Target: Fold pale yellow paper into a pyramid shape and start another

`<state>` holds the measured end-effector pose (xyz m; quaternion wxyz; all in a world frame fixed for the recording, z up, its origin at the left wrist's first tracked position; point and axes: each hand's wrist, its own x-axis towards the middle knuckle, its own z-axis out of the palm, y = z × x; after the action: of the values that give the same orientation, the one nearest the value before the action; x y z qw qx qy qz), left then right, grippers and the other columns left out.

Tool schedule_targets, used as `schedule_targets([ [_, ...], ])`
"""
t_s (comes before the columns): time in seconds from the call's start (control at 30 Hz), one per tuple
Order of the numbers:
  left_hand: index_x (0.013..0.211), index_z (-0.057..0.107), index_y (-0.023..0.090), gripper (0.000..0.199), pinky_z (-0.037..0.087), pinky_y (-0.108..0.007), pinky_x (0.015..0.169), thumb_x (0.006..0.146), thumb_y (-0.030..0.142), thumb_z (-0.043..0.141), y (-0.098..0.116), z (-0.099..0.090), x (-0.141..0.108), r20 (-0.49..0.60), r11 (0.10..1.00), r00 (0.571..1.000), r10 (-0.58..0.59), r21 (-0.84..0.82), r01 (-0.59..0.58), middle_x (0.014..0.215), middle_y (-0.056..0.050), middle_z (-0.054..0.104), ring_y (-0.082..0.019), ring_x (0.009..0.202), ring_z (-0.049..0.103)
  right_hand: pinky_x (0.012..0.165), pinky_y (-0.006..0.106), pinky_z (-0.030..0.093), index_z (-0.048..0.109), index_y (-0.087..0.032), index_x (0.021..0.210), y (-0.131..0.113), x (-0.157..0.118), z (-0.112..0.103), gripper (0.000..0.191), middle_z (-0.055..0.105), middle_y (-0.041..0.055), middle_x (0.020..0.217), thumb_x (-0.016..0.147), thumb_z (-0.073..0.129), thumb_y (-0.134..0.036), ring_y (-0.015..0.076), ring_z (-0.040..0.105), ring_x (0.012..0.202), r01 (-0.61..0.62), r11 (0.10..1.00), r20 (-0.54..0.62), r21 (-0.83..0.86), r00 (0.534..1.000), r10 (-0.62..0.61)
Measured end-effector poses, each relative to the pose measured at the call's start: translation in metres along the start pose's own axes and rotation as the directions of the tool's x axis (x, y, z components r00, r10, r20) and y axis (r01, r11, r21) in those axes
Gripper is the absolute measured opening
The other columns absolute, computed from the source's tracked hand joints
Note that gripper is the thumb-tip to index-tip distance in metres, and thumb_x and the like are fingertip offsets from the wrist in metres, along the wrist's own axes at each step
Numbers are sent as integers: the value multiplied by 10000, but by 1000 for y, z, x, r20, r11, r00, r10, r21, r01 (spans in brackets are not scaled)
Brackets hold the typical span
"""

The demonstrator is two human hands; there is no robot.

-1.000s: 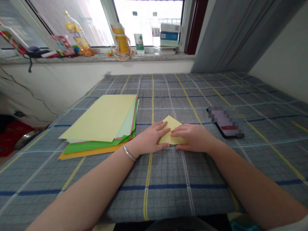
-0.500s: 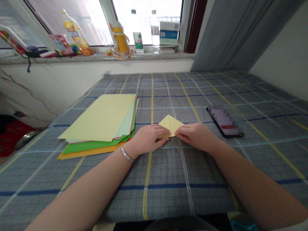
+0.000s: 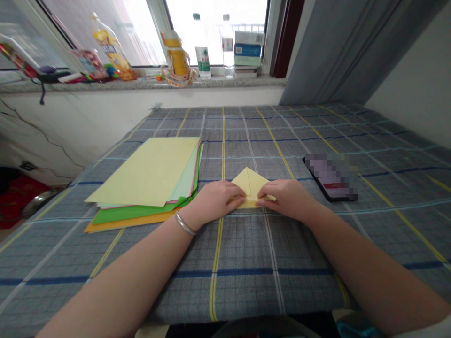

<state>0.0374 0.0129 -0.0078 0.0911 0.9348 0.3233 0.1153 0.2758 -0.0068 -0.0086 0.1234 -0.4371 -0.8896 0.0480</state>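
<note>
A small folded sheet of yellow paper (image 3: pixel 249 180) lies on the checked cloth in front of me, its point facing away and a crease running down its middle. My left hand (image 3: pixel 222 198), with a silver bangle at the wrist, pinches its left side near the bottom edge. On the right side, my right hand (image 3: pixel 282 196) grips the paper between thumb and fingers. A strip along the near edge shows between the two hands. The fingers cover both side corners.
Left of my hands lies a stack of coloured paper (image 3: pixel 151 169), yellow on top. A phone (image 3: pixel 331 180) rests at the right. Bottles, including a yellow one (image 3: pixel 179 58), and boxes (image 3: pixel 247 51) line the windowsill (image 3: pixel 211 83) behind the checked cloth (image 3: pixel 243 249).
The near edge of the paper now shows lower, with a strip visible below the crease line. My fingers have shifted slightly apart, and the left hand's fingers curl more.
</note>
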Motion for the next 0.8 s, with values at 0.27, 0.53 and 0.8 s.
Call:
schedule_targets([
  [0.27,1090,667,188,257,519,-336,822,961,252,455,6,0,-1,3,973,997,72,221,-71,1019,-51,717,-206,921,673,622,284,377,720,-235,933,-2,-3,-5,201,753,8,890,902,570,-366,180,675,762,1,997,-4,-78,1000,-1],
  [0.53,963,699,203,232,496,-339,836,952,335,509,4,7,5,-45,976,999,4,216,6,999,-33,707,-207,921,630,734,307,408,724,-196,815,3,2,-6,216,733,41,781,902,555,-298,190,650,750,16,983,-73,-181,997,-30],
  [0.8,814,688,179,259,475,-318,762,904,389,566,1,11,6,-80,953,970,-227,184,239,856,-54,704,-219,871,643,643,314,365,711,-220,827,-1,7,1,289,746,26,816,950,488,-357,196,670,751,-151,948,-93,-280,987,130],
])
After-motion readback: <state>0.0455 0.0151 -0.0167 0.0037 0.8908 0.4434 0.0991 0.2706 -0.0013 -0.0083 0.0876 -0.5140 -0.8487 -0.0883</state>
